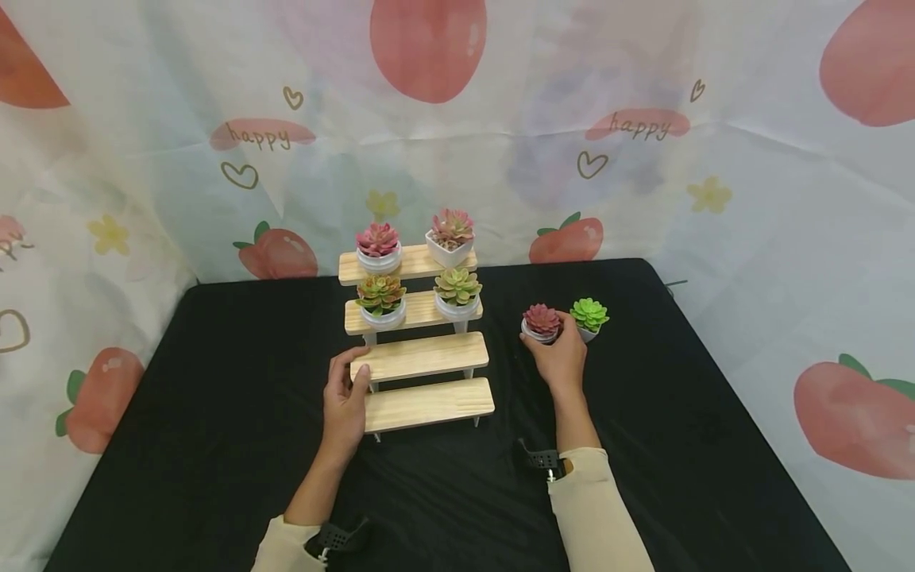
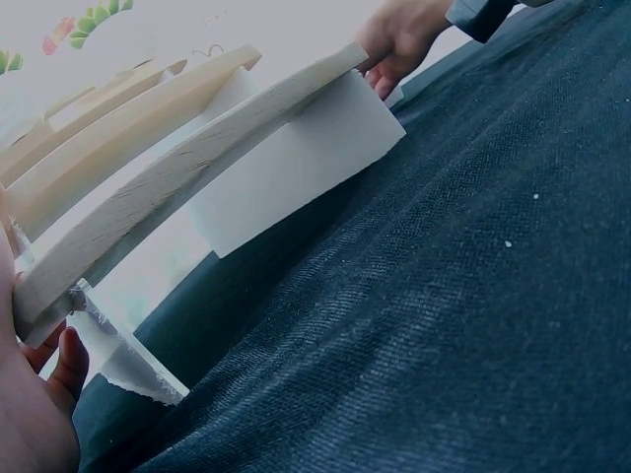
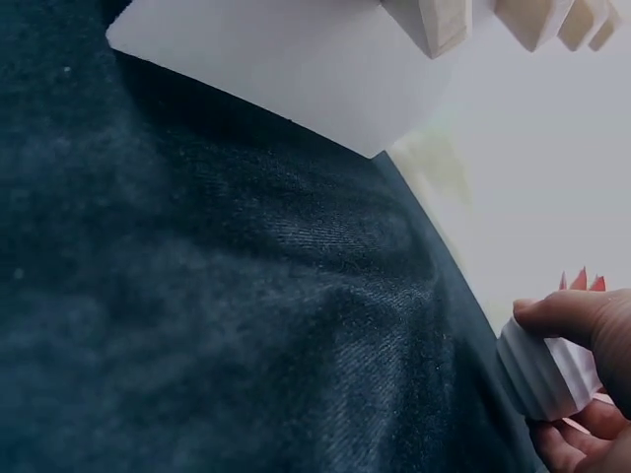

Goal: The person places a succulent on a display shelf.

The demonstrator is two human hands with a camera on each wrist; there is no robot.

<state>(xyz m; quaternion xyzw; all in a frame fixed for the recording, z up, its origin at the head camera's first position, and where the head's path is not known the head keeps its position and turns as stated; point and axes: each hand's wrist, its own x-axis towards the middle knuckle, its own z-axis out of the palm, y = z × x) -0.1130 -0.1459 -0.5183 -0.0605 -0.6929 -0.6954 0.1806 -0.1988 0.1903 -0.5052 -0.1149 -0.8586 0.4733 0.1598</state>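
Four potted succulents (image 1: 457,287) stand on the wooden tiered stand's (image 1: 429,357) upper two tiers; two are off it. Right hand (image 1: 563,361): fingers clamped round dark-red potted succulent (image 1: 541,319), right of stand, beside bright-green succulent (image 1: 589,314). Left hand (image 1: 345,405) grips stand's left end.

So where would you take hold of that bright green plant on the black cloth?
Probably the bright green plant is best held by its pale pot, coming from the right. The leaves fan out on top and might bend if squeezed, while the dark red plant stands on its left.
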